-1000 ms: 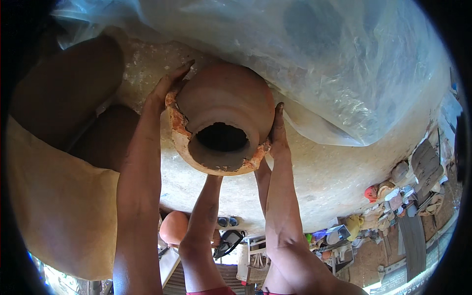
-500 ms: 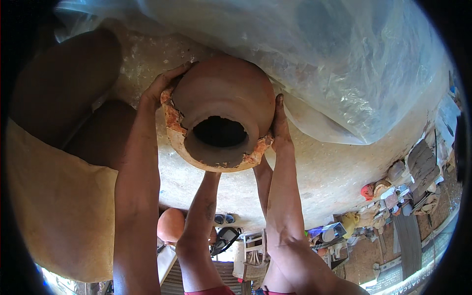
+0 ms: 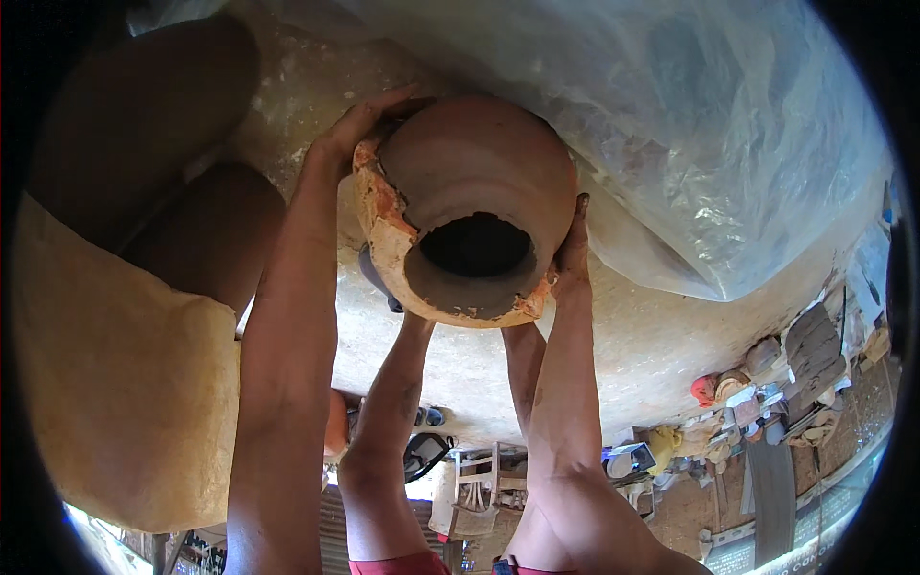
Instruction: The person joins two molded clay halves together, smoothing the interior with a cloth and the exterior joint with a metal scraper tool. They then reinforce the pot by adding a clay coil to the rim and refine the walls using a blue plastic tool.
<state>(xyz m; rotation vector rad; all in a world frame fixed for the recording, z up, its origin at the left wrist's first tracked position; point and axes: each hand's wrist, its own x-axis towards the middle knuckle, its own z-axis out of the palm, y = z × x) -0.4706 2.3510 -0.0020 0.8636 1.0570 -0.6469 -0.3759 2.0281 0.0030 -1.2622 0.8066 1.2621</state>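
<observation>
A round brown clay pot point(image 3: 484, 158), with a dark opening and a jagged, crusted orange outer rim, is held between my two hands in the middle of the view. My left hand point(image 3: 359, 125) is curved round its upper left side, with the fingertips partly behind it. My right hand point(image 3: 572, 240) grips its right side, thumb upward. Behind the pot's lower left, a dark object point(image 3: 379, 273) shows, too hidden to name. My bare legs point(image 3: 383, 402) show below the pot on the pale floor point(image 3: 460, 374).
Large dark rounded forms point(image 3: 144, 125) and a tan curved form point(image 3: 125, 402) fill the left. Translucent plastic sheeting point(image 3: 728, 144) covers the upper right. A wooden chair point(image 3: 474, 494), a black bag point(image 3: 426, 455), a red object point(image 3: 706, 390) and assorted clutter line the floor's lower and right edges.
My hands and the pot have shifted up and to the right in view. The dark object behind the pot's lower left has come into sight.
</observation>
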